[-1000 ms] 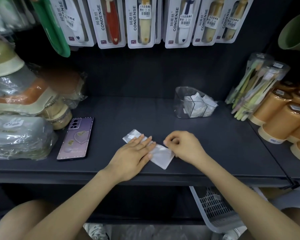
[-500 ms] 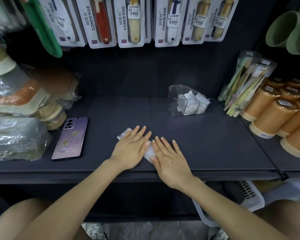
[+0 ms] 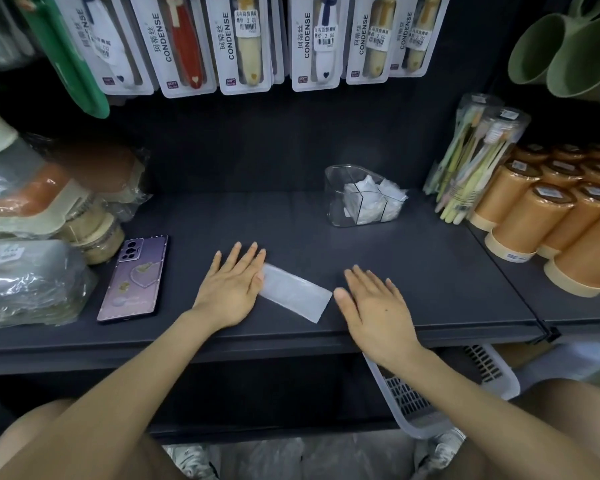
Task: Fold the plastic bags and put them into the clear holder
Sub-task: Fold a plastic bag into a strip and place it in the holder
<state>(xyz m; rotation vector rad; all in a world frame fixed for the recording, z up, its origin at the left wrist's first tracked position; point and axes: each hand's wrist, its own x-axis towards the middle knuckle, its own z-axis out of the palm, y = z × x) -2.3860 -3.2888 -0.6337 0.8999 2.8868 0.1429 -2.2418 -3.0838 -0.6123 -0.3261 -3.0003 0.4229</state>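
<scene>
Your left hand [image 3: 231, 289] pressed flat on the left end of the folded bag [image 3: 293, 296] at the near edge of the shelf [image 3: 430, 271]; your right hand [image 3: 374, 306], flat too, held nothing. Unpinned, the fold could spring open.

Scene dim overall; the dark shelf [image 3: 413, 271] carries a soft sheen from light above. White glare on the plastic wrap [image 3: 32, 289] at left. Left hand [image 3: 231, 285] slightly motion-blurred at the fingers. Wide-angle bending: hanging packs [image 3: 246, 43] fan outward; edges soft, centre sharp. Deep shadow under the shelf.
</scene>
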